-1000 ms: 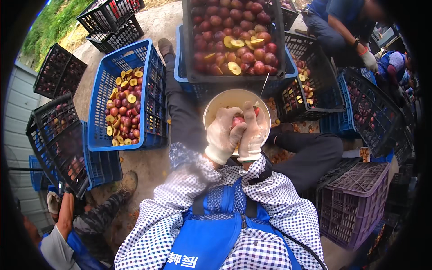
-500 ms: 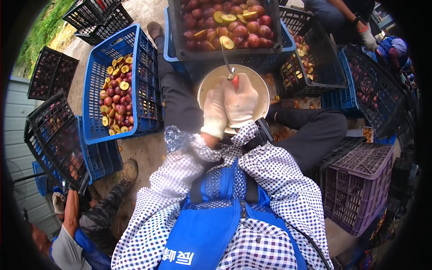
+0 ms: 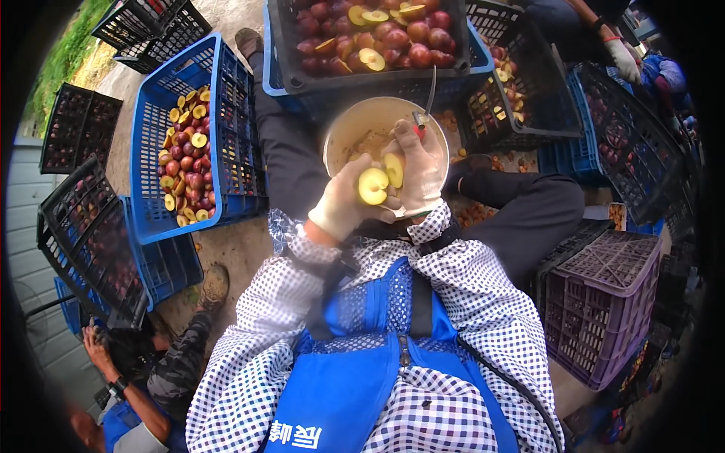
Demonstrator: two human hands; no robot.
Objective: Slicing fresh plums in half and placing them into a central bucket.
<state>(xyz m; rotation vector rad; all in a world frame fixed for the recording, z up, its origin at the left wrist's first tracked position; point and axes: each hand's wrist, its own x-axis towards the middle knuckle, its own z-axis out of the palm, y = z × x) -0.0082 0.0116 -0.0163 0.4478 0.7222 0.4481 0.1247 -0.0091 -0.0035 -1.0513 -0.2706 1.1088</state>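
My left hand (image 3: 343, 202), in a pale work glove, is closed on a plum half (image 3: 372, 186) with its yellow cut face up. Close beside it, a second plum half (image 3: 393, 170) rests against the fingers of my right hand (image 3: 423, 170). That gloved right hand also grips a small knife (image 3: 418, 128) with a red handle, its thin curved blade pointing up and away from me. Both hands are over the near part of a cream-coloured basin (image 3: 340, 124) between my legs, with brownish residue inside.
Ahead stands a black crate (image 3: 362, 84) of whole and cut plums, set on a blue crate. A blue crate (image 3: 215, 136) of plums is on my left, a black crate (image 3: 559, 113) at right, and a purple crate (image 3: 596, 309) nearer right. Other people work at both sides.
My hands were pressed together over the basin; now they have come slightly apart and two cut plum halves show. The knife blade has swung to the right.
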